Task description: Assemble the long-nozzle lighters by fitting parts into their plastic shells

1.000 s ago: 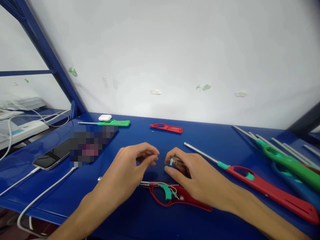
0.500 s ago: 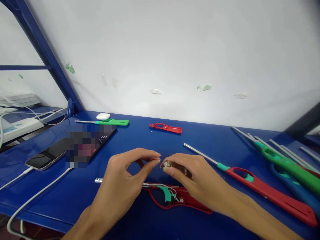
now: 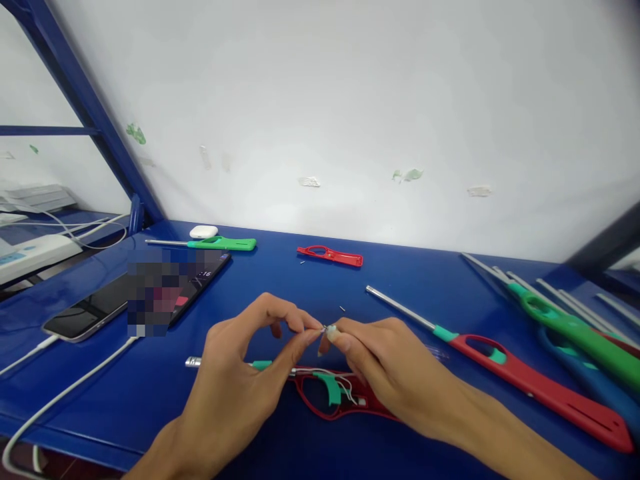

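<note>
Thumb and fingertips of my left hand [image 3: 250, 353] are pinched at a tiny metallic piece, too small to name. My right hand [image 3: 395, 363] is closed round the lighter's fuel tank; just its whitish valve end [image 3: 331, 332] shows, touching or almost touching my left fingertips. Beneath both hands lies an opened red lighter half [image 3: 320, 415], with a teal trigger [image 3: 331, 388], white wires [image 3: 347, 387] and a metal tube [image 3: 193, 362] sticking out to the left. My hands hide parts of it.
An assembled red lighter [image 3: 540, 380] lies to the right, beside a pile with a green lighter [image 3: 575, 327] and a blue one [image 3: 585, 373]. Farther back are a red shell half [image 3: 340, 257], a small pin [image 3: 343, 309] and another green lighter [image 3: 235, 244]. Phones [image 3: 90, 307] with cables lie left.
My hands have come together, so the valve end now meets my left fingertips. The brown tank body, visible before, has turned out of sight within my right hand.
</note>
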A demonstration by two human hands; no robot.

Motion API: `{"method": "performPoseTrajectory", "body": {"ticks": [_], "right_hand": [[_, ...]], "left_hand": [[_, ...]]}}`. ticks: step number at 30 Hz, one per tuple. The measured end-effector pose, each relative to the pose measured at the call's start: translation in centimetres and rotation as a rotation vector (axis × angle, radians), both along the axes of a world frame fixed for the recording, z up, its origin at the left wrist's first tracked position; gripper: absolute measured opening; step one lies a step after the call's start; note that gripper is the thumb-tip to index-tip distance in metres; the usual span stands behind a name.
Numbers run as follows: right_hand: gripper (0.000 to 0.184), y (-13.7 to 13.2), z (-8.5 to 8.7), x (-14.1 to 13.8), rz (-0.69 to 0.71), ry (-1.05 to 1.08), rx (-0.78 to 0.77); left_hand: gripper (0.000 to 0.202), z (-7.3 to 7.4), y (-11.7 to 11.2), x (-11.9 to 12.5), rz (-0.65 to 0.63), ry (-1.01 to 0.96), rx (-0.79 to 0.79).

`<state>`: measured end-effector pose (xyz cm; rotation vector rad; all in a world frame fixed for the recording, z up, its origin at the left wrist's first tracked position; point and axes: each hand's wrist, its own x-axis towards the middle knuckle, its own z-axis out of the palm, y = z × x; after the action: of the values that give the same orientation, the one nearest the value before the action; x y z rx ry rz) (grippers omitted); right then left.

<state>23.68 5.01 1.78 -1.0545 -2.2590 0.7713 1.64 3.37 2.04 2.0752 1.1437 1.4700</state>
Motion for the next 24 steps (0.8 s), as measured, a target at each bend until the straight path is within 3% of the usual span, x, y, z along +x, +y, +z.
{"method": "performPoseTrajectory", "body": {"ticks": [17,24], "right_hand": [[0.04,-0.31,0.68,-0.23,-0.015,0.052,-0.058],[0.045,-0.45,0.67,-0.28,0.028,0.035,0.021]], "left_hand": [[0.033,-0.54,0.0,-0.02,0.007,0.111,0.277],[0.036,-0.53,0.08,-0.04,0.016,0.151,0.332]]}}
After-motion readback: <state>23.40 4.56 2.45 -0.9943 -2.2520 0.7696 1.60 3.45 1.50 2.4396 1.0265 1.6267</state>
